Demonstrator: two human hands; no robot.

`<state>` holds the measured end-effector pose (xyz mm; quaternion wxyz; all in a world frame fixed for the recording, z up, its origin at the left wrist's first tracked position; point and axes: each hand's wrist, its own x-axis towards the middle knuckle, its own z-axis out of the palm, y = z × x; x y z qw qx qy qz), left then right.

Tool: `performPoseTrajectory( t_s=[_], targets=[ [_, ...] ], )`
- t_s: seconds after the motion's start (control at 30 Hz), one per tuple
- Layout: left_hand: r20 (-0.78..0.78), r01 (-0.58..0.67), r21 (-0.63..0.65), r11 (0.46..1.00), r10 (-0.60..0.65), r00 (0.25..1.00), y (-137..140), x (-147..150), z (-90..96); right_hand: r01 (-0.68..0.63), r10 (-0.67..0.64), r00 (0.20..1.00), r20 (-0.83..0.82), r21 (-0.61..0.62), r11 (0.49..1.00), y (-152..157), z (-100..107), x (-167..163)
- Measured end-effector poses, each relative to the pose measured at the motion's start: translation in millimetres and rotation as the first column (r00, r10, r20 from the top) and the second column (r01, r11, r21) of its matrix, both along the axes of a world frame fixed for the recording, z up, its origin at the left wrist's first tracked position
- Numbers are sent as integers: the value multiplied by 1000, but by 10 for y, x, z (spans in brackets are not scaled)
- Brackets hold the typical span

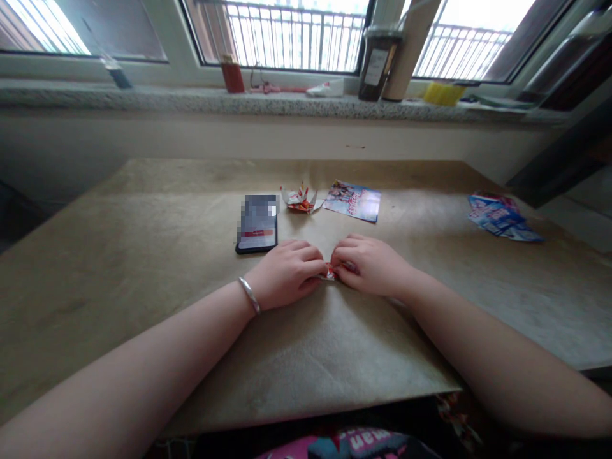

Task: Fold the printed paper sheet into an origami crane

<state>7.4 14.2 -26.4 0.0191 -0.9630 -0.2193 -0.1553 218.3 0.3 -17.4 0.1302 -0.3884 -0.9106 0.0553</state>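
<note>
Between my hands, low on the table, lies a small red-and-white piece of folded paper (pixel 329 273); most of it is covered by my fingers. My left hand (pixel 294 271), with a silver bangle at the wrist, pinches its left end. The fingers of my right hand (pixel 366 264) are curled over its right end. Just beyond my left hand rests a phone (pixel 258 223), its screen partly blurred. Past my fingertips stands a red-and-white folded paper piece (pixel 302 201) with pointed petals. A printed paper sheet (pixel 354 201) lies flat beside it.
Several blue-and-red printed papers (pixel 502 217) lie in a loose pile at the table's right. Behind the table (pixel 119 255), a stone windowsill (pixel 296 103) carries a red container (pixel 232 74), a dark lidded cup (pixel 377 67) and a yellow roll (pixel 444 94). The table's front edge is close to my body.
</note>
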Motion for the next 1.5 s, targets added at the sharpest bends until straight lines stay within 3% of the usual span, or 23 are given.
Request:
performPoseTrajectory(
  t_s=[0.33, 0.53, 0.8, 0.97, 1.2, 1.5],
  targets=[
    [-24, -120, 92, 988, 123, 992, 50, -37, -16, -5, 5, 998, -61, 3, 1000, 70, -112, 23],
    [59, -56, -4, 998, 56, 997, 40, -13, -41, 5, -4, 1000, -28, 33, 999, 65, -106, 25],
    [80, -63, -136, 989, 74, 994, 27, -15, -38, 25, -25, 1000, -10, 58, 998, 69, -123, 21],
    [54, -76, -95, 993, 82, 995, 14, -13, 5, -9, 6, 1000, 24, 131, 991, 66, -98, 32],
    [-2, -133, -73, 988, 133, 991, 28, -3, 19, -167, 138, 981, 135, 241, 956, 8, -31, -20],
    [-33, -135, -42, 990, 133, 990, 42, -4, 30, -133, 95, 984, 153, 256, 958, 0, -40, -47]
  ],
)
